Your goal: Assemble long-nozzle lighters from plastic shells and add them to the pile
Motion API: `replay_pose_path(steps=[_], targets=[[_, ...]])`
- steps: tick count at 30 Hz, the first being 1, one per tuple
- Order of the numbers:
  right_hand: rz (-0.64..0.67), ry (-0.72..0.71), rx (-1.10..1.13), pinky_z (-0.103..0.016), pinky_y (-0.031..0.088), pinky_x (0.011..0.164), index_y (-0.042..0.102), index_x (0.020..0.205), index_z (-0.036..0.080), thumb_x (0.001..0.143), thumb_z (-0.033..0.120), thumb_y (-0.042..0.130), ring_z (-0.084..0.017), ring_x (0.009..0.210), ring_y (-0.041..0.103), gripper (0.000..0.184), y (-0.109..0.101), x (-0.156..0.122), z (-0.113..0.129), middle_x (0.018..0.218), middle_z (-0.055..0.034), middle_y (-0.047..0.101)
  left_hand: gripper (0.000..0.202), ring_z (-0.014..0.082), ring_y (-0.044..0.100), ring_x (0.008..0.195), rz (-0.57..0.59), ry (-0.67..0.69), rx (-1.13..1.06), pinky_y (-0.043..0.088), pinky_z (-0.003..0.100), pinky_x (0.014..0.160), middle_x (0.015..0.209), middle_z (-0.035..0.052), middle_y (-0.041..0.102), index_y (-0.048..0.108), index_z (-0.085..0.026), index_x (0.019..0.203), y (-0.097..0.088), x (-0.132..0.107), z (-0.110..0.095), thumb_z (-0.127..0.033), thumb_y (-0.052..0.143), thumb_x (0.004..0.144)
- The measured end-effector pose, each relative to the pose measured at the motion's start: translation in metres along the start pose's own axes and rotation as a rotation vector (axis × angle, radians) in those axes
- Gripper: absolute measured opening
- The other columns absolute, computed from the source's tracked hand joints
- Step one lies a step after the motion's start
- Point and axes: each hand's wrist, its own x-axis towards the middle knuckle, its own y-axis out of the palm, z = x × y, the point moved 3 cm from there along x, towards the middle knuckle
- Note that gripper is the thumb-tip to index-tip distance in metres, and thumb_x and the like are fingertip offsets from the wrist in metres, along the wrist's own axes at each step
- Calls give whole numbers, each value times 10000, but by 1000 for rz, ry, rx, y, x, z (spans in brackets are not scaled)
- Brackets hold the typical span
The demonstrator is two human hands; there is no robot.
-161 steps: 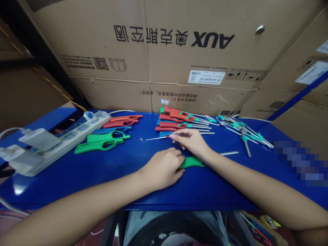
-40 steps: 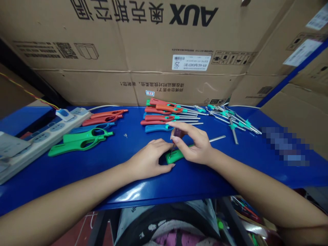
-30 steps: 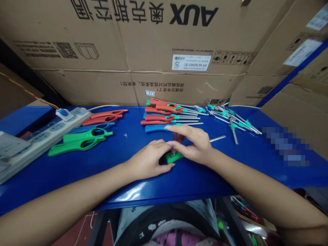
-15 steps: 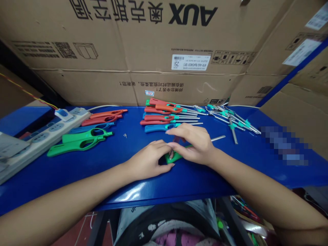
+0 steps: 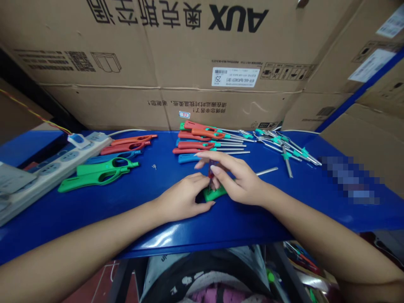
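On the blue table a green gas lighter (image 5: 217,193) lies in front of me, its metal tube (image 5: 268,171) pointing right. My left hand (image 5: 185,197) is closed on the lighter's left end, thumb along the near side. Above it, my right hand (image 5: 241,179) pinches a small screwdriver (image 5: 211,169) with a dark red, see-through handle. The screwdriver stands upright, its tip down at the lighter's left end; the exact contact is hidden by fingers. Much of the lighter's middle is behind my right hand.
Behind my hands lies a stack of lighters (image 5: 195,146) with metal tubes. Metal tubes with teal parts (image 5: 284,145) are piled at right. Coloured handle shells (image 5: 101,174) lie left, beside a power strip (image 5: 59,164). Tiny screws (image 5: 154,167) sit between. A cardboard wall (image 5: 176,63) closes the back.
My right hand has shifted slightly, its fingers now higher and further left around the screwdriver handle, which shows more upright. My left hand and the lighter have stayed in place.
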Motion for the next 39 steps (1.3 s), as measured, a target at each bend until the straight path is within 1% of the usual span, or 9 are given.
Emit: replay_pose_path(steps=[6, 11, 13, 17, 23, 28, 30, 34, 39], targets=[[-125, -141, -263, -232, 530, 661, 671, 1028, 175, 938, 269, 648, -126, 681, 667, 133, -5, -2, 2, 821, -22, 726, 278, 237, 643, 975, 0, -5, 6, 542, 371, 876, 1029, 76, 661, 609, -166, 1099, 0, 0, 1, -229, 708, 847], [48, 23, -12, -223, 558, 685, 504, 1410, 189, 1037, 175, 379, -79, 683, 666, 394, -3, 1, 2, 1215, -73, 709, 206, 227, 642, 946, -6, 8, -5, 540, 369, 882, 989, 65, 652, 608, -168, 1035, -1, 0, 0, -233, 695, 860], [11, 51, 4, -205, 549, 649, 588, 1327, 200, 1023, 201, 454, -75, 636, 651, 331, -4, 0, 1, 1078, -39, 749, 212, 226, 646, 945, -8, 4, -3, 544, 366, 870, 1007, 68, 655, 609, -172, 1044, -1, 0, 0, -235, 695, 861], [-159, -120, -276, -214, 529, 634, 711, 975, 179, 927, 301, 675, -110, 606, 663, 136, -9, -2, 2, 732, 0, 735, 266, 238, 648, 942, -2, -14, 16, 550, 374, 844, 1016, 82, 659, 615, -164, 1093, 1, -1, 1, -264, 701, 862], [-7, -29, -77, -251, 563, 872, 584, 1334, 150, 1019, 137, 411, -135, 1017, 715, 359, -6, 3, 7, 1198, -83, 731, 209, 236, 634, 960, 0, -11, 8, 544, 368, 863, 1012, 76, 654, 610, -167, 1025, 1, 0, 0, -236, 703, 851], [-173, -132, -253, -221, 536, 638, 709, 946, 167, 920, 264, 686, -115, 644, 686, 103, -10, 1, 7, 801, -18, 765, 244, 226, 639, 935, -6, -11, 11, 546, 361, 849, 1004, 74, 657, 610, -163, 1067, 1, 0, 1, -238, 702, 855], [-141, -168, -292, -244, 545, 678, 700, 1054, 161, 957, 268, 628, -137, 720, 708, 161, -9, 0, 6, 902, -50, 778, 242, 232, 637, 943, -3, -15, 11, 545, 370, 854, 1004, 74, 655, 610, -168, 1068, 1, 0, 1, -249, 697, 858], [19, 4, 1, -215, 558, 674, 553, 1364, 184, 1035, 163, 400, -78, 685, 682, 364, -4, 2, 3, 1127, -52, 744, 195, 234, 639, 962, 6, -16, 4, 544, 378, 876, 1016, 71, 649, 613, -183, 1036, 1, 0, 1, -255, 682, 868], [-130, -133, -229, -207, 513, 602, 703, 943, 171, 922, 290, 683, -99, 600, 640, 122, -11, -1, 4, 749, -4, 725, 302, 242, 637, 985, 1, -14, 3, 541, 379, 881, 1043, 86, 656, 611, -164, 1132, 1, -1, 2, -250, 702, 857]])
